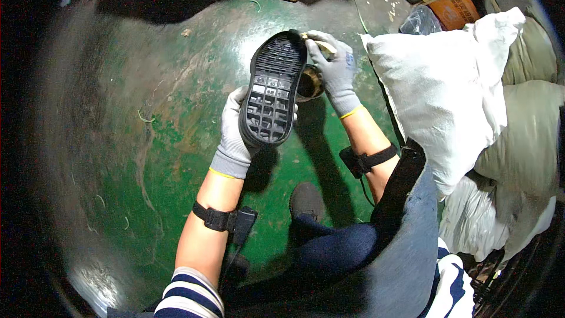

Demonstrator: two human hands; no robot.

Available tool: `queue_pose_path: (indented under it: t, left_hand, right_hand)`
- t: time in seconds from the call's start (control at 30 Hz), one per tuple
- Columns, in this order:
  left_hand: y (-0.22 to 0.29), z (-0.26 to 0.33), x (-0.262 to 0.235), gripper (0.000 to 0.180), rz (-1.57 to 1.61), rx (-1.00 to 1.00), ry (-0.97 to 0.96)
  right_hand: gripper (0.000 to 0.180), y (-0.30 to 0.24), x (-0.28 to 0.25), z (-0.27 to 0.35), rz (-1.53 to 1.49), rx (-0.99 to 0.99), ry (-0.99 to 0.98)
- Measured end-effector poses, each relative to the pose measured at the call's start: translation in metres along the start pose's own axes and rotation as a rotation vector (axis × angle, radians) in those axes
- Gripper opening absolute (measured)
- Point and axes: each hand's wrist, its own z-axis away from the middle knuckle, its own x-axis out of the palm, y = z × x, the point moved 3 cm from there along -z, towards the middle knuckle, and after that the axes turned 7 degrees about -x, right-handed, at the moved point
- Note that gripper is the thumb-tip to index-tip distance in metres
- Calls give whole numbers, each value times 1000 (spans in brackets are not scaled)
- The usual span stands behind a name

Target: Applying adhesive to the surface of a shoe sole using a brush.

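Gloved hands hold a black shoe sole over a green floor, a brush at its tip.

The left hand [234,135], in a grey glove, is closed around the heel end of the black sole [273,88], tread side up, tilted so the toe points away from the person. At the toe, the right hand [335,68], also gloved, is closed on a pale brush handle [318,42] that touches the sole's far edge. Just below that hand a small open tin [310,83] stands on the worn green floor [147,159], partly hidden by the sole. Further right, white sacks [447,94] lie stacked, close to the right forearm.
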Motion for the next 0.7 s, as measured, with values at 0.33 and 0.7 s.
queue_pose_path:
  t: [0.33,0.7]
  left_hand:
    - [17,10,-5,65,-47,52,-57]
    - [23,17,-11,63,-59,102,-59]
  right_hand:
    - [18,-17,5,7,-346,177,84]
    - [17,-43,11,11,-566,4,-7]
